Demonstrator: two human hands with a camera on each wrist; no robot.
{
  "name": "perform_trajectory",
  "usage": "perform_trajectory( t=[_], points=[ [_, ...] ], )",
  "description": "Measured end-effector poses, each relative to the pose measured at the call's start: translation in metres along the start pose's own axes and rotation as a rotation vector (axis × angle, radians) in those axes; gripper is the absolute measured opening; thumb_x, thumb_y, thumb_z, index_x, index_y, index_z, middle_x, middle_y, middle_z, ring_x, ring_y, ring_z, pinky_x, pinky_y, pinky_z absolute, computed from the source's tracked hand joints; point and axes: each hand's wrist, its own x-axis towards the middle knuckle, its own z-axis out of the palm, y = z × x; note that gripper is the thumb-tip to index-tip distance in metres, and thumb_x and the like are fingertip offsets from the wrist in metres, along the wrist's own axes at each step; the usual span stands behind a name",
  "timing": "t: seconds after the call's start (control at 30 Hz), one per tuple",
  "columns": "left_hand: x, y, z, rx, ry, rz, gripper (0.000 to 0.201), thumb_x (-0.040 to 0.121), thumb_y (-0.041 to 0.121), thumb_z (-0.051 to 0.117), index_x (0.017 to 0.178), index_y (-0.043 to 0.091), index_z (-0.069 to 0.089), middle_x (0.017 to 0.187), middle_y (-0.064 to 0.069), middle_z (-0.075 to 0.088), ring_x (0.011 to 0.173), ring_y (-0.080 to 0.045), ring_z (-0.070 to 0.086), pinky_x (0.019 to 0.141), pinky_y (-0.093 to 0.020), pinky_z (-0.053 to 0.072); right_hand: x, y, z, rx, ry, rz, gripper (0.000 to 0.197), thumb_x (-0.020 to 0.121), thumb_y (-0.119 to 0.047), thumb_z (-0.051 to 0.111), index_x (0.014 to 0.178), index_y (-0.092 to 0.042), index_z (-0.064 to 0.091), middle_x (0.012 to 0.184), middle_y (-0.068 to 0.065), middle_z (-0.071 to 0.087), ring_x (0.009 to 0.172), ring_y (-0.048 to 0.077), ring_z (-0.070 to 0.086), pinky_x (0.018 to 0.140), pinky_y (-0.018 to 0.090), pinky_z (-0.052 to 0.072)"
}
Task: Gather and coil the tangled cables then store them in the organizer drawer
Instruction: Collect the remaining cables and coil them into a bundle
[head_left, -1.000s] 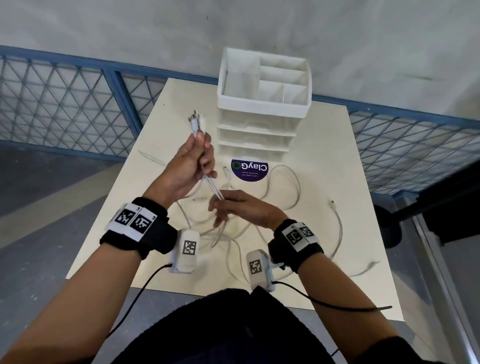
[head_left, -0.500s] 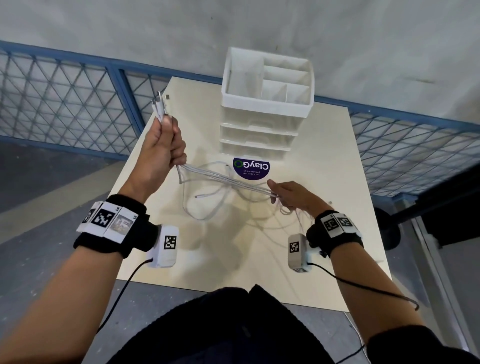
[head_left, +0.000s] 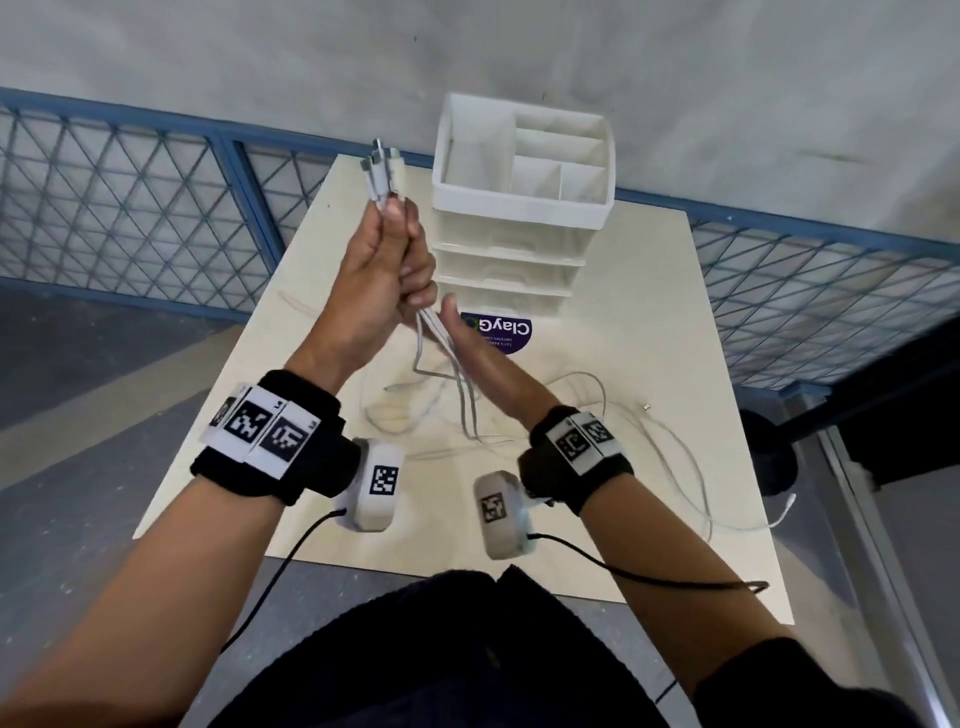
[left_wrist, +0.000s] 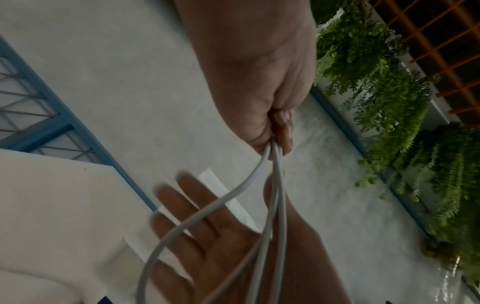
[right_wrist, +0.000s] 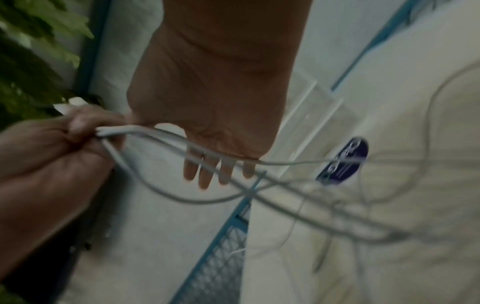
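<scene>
My left hand (head_left: 387, 270) grips a bundle of white cables (head_left: 441, 353) in its fist, raised above the table, with the plug ends (head_left: 382, 174) sticking up out of it. In the left wrist view the strands (left_wrist: 275, 185) leave the left hand (left_wrist: 275, 131) and run down across my open right palm (left_wrist: 207, 228). My right hand (head_left: 470, 353) is just under the left, fingers straight, lying against the hanging strands. The right wrist view shows those straight fingers (right_wrist: 207, 170) behind the cables (right_wrist: 155, 133). The white organizer (head_left: 519, 208) stands just behind, its drawers (head_left: 509, 270) closed.
The slack of the cables lies in loose loops on the pale table (head_left: 649, 322), trailing to the right edge where a plug end (head_left: 782, 514) hangs. A purple sticker (head_left: 498, 332) sits in front of the organizer. Blue lattice fencing (head_left: 130, 208) borders the table.
My left hand has swung from the far left back to the centre. My right hand let go of the stretched cables and came back up under the left hand, now flat.
</scene>
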Motion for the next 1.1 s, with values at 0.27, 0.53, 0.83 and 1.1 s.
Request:
perform_trajectory(
  t=[0.27,0.53,0.83,1.1],
  points=[
    [-0.015,0.009,-0.06,0.386,0.206,0.103,0.027,0.101,0.035,0.026,0.078,0.026,0.038,0.053,0.014,0.031,0.044,-0.001,0.023,0.039,-0.015,0.025,-0.037,0.044,-0.045,-0.328,0.006,0.269,0.072,0.094,-0.058,0.025,0.044,-0.01,0.041,0.029,-0.004,0.035,0.035,0.017,0.039,0.059,0.029,0.04],
    [-0.045,-0.029,-0.099,0.767,0.19,-0.095,0.029,0.096,0.048,0.032,0.075,0.031,0.041,0.052,0.013,0.04,0.046,-0.008,0.033,0.043,-0.021,0.029,-0.072,0.094,-0.115,-0.802,0.234,0.605,0.065,0.091,-0.051,0.042,0.037,-0.014,0.044,0.028,-0.002,0.041,0.04,0.02,0.045,0.062,0.029,0.042],
    [-0.074,-0.05,-0.137,1.03,0.178,-0.364,0.028,0.098,0.038,0.034,0.077,0.021,0.041,0.061,0.002,0.043,0.059,-0.025,0.038,0.052,-0.032,0.031,-0.06,0.127,-0.105,-0.862,0.292,0.794,0.072,0.095,-0.054,0.02,0.061,-0.008,0.063,0.042,0.002,0.063,0.061,0.024,0.065,0.088,0.035,0.05],
    [-0.095,-0.036,-0.162,1.238,0.275,-0.408,0.025,0.1,0.019,0.035,0.082,0.005,0.045,0.067,-0.004,0.045,0.072,-0.027,0.044,0.067,-0.029,0.028,-0.064,0.129,-0.134,-0.989,0.502,0.971,0.043,0.09,-0.024,0.045,0.123,0.003,0.054,0.129,0.023,0.056,0.12,0.036,0.052,0.096,0.038,0.044]
  ],
)
